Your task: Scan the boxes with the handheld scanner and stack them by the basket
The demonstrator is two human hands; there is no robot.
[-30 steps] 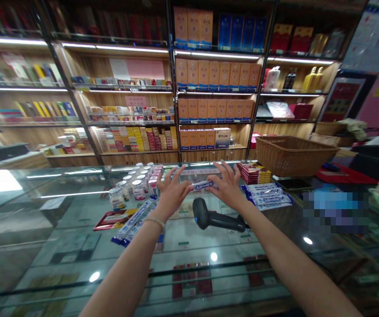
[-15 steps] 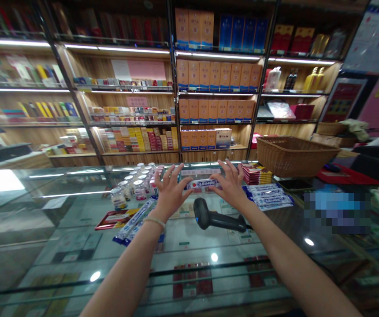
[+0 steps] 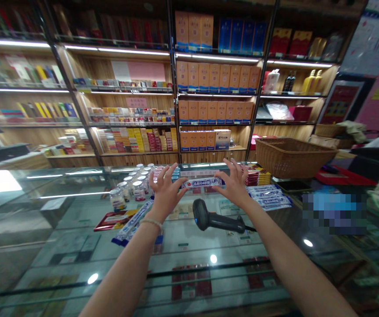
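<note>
A blue-and-white candy stick pack (image 3: 203, 182) with a strawberry picture is held level above the glass counter, one end in each hand. My left hand (image 3: 165, 188) pinches its left end near the thumb tip, other fingers spread. My right hand (image 3: 234, 182) grips the right end the same way. Below them a black barcode scanner (image 3: 217, 219) lies on the glass. More blue-and-white candy packs (image 3: 132, 223) lie beside my left forearm, partly hidden by it. Another group of the same packs (image 3: 269, 197) lies right of my right hand.
Lidded jars (image 3: 139, 190) stand left of my left hand, near a red-and-gold packet (image 3: 115, 219). Stacked red-and-yellow packets (image 3: 257, 175) and a wicker basket (image 3: 293, 156) are at the right. Shelves of boxes (image 3: 216, 77) line the back wall.
My hands have moved slightly apart, and more of the candy pack shows between them. Its printed front is now clearer. The scanner and other goods stay in place.
</note>
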